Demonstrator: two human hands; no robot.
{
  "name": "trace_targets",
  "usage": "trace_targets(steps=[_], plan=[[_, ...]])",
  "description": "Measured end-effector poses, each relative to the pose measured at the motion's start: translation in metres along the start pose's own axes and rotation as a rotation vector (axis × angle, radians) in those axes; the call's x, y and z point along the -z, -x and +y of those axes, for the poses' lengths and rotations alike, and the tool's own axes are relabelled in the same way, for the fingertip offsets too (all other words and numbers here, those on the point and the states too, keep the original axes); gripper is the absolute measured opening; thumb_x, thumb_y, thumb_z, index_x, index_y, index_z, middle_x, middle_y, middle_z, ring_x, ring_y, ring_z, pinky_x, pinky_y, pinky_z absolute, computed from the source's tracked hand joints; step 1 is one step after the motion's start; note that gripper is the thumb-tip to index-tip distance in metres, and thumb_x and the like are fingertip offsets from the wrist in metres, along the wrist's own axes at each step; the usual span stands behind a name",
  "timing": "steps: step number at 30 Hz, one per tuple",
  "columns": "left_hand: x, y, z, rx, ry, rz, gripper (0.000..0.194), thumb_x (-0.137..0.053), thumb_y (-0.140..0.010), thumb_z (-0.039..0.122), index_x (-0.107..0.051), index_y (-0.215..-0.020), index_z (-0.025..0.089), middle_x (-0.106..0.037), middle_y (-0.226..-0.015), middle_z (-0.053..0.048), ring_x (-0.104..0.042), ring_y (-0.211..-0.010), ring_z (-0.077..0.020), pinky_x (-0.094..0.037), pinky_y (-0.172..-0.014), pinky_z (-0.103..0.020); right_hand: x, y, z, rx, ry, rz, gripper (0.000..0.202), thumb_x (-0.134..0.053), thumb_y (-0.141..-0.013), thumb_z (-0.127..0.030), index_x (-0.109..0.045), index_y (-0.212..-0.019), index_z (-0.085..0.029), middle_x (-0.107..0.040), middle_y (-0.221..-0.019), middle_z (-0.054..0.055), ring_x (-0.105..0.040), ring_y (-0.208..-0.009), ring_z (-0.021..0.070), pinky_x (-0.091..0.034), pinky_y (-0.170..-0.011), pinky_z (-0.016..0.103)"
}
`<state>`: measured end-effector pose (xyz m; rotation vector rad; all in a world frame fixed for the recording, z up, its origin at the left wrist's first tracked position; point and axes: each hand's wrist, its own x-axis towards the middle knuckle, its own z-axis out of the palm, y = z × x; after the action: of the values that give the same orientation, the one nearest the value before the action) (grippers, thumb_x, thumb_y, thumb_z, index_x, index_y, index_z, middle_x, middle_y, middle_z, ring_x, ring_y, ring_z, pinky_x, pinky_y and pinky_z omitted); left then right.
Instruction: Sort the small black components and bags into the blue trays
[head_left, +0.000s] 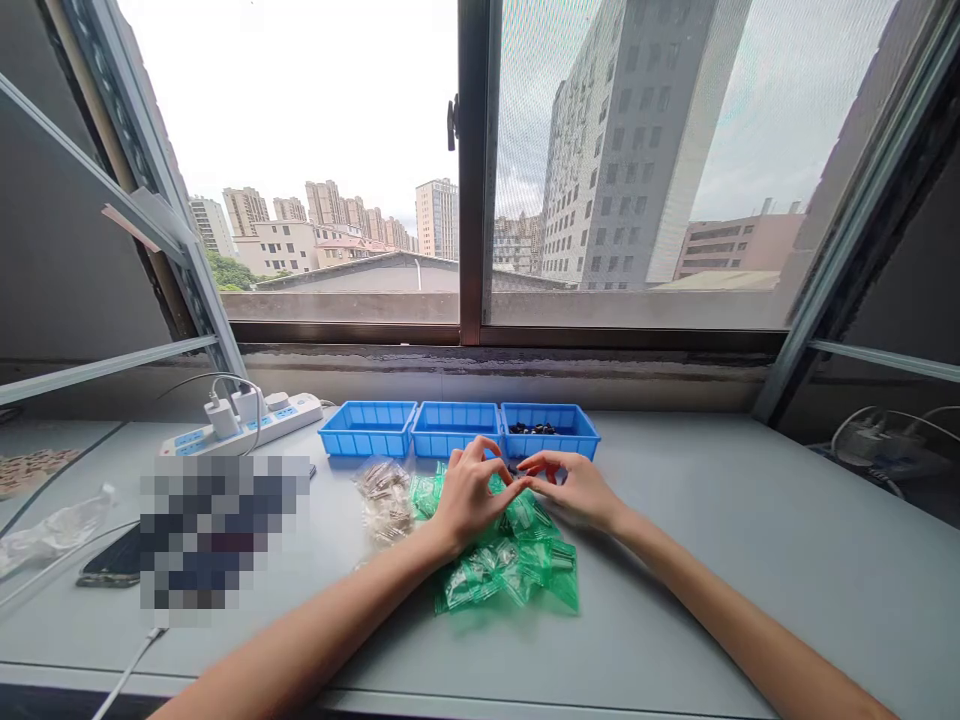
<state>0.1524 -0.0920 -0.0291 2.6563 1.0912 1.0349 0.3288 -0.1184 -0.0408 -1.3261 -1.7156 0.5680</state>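
Observation:
My left hand (474, 497) and my right hand (576, 487) meet fingertip to fingertip over a heap of green plastic packets (525, 560). Both hands are closed in a pinch; a small dark bit shows near the fingertips, too small to name. Under and around my left hand, the green packets are partly covered. To the left of the heap lies a clear plastic bag (386, 500) with pale brownish contents. Just behind my right hand stands the right blue bin (570, 440), with small black pieces (532, 428) in it.
The middle blue bin (450, 442) and left blue bin (366, 442) stand in the same row. A power strip (289, 415) with plugs and cables sits at back left. Nearer lie a phone (112, 560), partly under a blurred patch, and crumpled clear plastic (64, 530).

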Motion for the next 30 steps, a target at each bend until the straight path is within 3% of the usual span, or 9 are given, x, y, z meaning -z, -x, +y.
trace_targets(steps=[5,9,14,19,30], plan=[[0.0,0.0,0.0,-0.017,0.002,0.057,0.018,-0.059,-0.084,0.037,-0.064,-0.093,0.023,-0.057,-0.101,-0.003,-0.057,-0.089,-0.0179,-0.042,-0.08,-0.034,0.0,0.0,-0.006,-0.087,-0.302,-0.058,0.038,-0.068,-0.066,-0.048,-0.069,-0.092,-0.02,-0.072,-0.082,0.005,-0.065,-0.079,0.0208,-0.049,-0.073,0.033],[-0.002,0.0,-0.002,-0.041,0.007,0.07,0.011,-0.06,-0.085,0.03,-0.065,-0.093,0.024,-0.057,-0.099,-0.002,-0.058,-0.085,-0.0164,-0.043,-0.079,-0.032,0.0,-0.001,-0.008,-0.207,-0.436,-0.049,0.047,-0.073,-0.06,-0.049,-0.067,-0.095,-0.019,-0.071,-0.08,0.005,-0.062,-0.069,0.0172,-0.044,-0.056,0.026],[-0.003,-0.001,-0.003,-0.086,0.021,0.085,0.013,-0.064,-0.082,0.028,-0.065,-0.094,0.025,-0.057,-0.1,-0.002,-0.059,-0.086,-0.0161,-0.044,-0.079,-0.031,0.001,-0.001,-0.006,-0.269,-0.506,-0.018,0.049,-0.075,-0.058,-0.049,-0.068,-0.099,-0.021,-0.069,-0.083,0.004,-0.054,-0.061,0.0116,-0.029,-0.044,0.02],[-0.002,0.0,-0.001,-0.095,0.038,0.119,0.01,-0.063,-0.082,0.028,-0.065,-0.09,0.023,-0.057,-0.096,-0.002,-0.058,-0.086,-0.0168,-0.044,-0.078,-0.031,0.003,-0.001,-0.004,-0.294,-0.574,-0.031,0.045,-0.075,-0.061,-0.044,-0.068,-0.101,-0.024,-0.069,-0.089,0.004,-0.051,-0.065,0.0107,-0.027,-0.046,0.019],[0.0,0.001,0.004,-0.072,0.07,0.119,0.01,-0.053,-0.087,0.024,-0.062,-0.089,0.021,-0.057,-0.094,-0.003,-0.058,-0.086,-0.0164,-0.043,-0.077,-0.031,0.005,0.002,-0.014,-0.341,-0.573,-0.116,0.05,-0.075,-0.058,-0.046,-0.068,-0.101,-0.022,-0.066,-0.079,0.002,-0.037,-0.053,0.0069,-0.022,-0.044,0.02]])
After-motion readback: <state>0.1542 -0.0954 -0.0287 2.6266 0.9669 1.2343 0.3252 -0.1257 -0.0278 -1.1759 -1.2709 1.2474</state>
